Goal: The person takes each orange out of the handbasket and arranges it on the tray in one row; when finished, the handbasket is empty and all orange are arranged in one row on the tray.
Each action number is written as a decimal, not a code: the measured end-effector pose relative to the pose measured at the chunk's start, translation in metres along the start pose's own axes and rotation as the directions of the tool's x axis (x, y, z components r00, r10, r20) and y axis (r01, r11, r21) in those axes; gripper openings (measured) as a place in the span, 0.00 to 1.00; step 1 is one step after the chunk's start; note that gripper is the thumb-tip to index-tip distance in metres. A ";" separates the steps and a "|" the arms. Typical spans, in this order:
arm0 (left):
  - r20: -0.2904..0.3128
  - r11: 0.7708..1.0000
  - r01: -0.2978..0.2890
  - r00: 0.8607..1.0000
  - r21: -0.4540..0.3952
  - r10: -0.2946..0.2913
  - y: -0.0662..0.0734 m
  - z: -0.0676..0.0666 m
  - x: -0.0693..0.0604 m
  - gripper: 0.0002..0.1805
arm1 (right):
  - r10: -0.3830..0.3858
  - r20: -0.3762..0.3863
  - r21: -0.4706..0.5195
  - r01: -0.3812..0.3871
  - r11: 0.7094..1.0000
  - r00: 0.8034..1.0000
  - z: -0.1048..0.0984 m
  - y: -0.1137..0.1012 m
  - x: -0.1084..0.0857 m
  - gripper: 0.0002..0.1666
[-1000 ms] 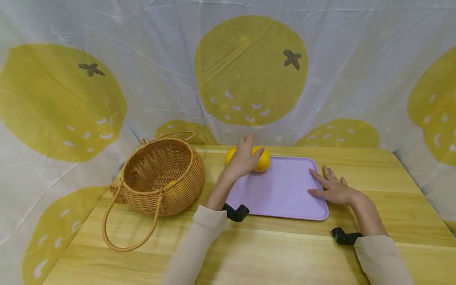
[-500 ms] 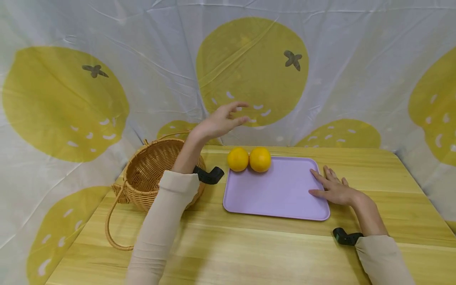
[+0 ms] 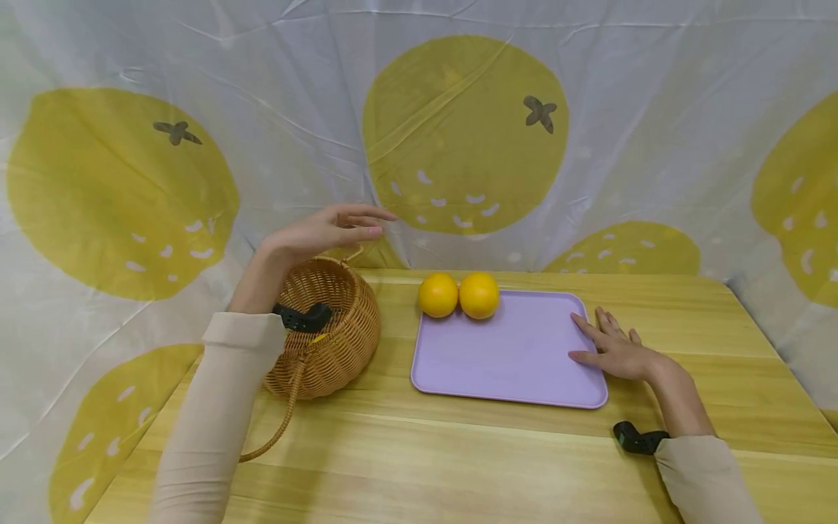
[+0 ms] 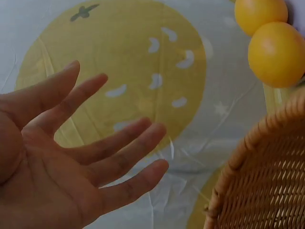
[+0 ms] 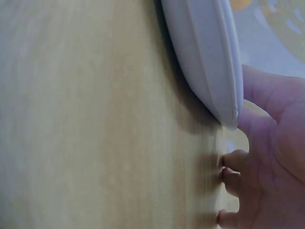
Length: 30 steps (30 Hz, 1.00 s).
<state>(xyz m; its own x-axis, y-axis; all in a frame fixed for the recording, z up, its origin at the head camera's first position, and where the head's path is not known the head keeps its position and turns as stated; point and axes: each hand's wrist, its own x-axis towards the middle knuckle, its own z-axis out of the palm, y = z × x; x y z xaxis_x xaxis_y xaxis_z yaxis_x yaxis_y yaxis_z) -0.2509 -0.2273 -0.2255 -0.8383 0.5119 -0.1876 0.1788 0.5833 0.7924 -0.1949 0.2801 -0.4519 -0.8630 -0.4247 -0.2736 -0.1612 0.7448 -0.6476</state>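
Observation:
My left hand (image 3: 321,234) hovers over the wicker basket (image 3: 356,342), fingers extended and holding nothing; the left wrist view shows its palm and spread fingers beside the basket rim (image 4: 233,162). A bit of something yellow (image 3: 320,338) shows inside the basket, mostly hidden. Two oranges (image 3: 438,295) (image 3: 479,295) sit side by side at the far left corner of the lilac tray (image 3: 511,356). At the tray's right edge my right hand (image 3: 618,354) rests, thumb and forefinger touching the rim and the other fingers on the table. In the right wrist view, fingertips (image 5: 228,219) meet the wood.
Everything stands on a wooden table (image 3: 458,458). Behind it hangs a white curtain (image 3: 609,131) printed with large yellow fruit. The basket's looped handle (image 3: 291,407) hangs down toward the table at the front left, partly behind the left sleeve (image 3: 203,415).
My left hand has left the oranges, lifted, and swung left to above the basket. Both oranges stay on the tray, now fully visible. My right hand keeps its place at the tray's edge.

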 end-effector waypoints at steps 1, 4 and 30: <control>0.015 1.000 -0.003 1.000 -0.018 0.003 -0.005 -0.005 -0.004 0.24 | -0.001 0.002 0.000 0.001 1.000 1.000 0.000 0.000 0.000 0.60; 0.065 0.998 -0.013 0.998 -0.055 0.017 -0.020 -0.018 -0.014 0.24 | 0.000 0.001 0.000 0.000 1.000 1.000 -0.001 -0.003 -0.001 0.58; 0.479 0.940 0.334 0.814 0.076 -0.328 -0.089 -0.034 -0.019 0.15 | -0.009 -0.008 0.007 0.009 1.000 1.000 -0.001 -0.013 -0.005 0.54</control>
<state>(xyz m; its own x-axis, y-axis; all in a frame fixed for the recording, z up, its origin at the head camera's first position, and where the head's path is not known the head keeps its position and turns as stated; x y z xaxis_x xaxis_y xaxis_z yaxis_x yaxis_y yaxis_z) -0.2681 -0.3099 -0.2728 -0.4946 0.5274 -0.6908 -0.0726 0.7669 0.6376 -0.1891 0.2729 -0.4409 -0.8653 -0.4271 -0.2622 -0.1657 0.7376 -0.6546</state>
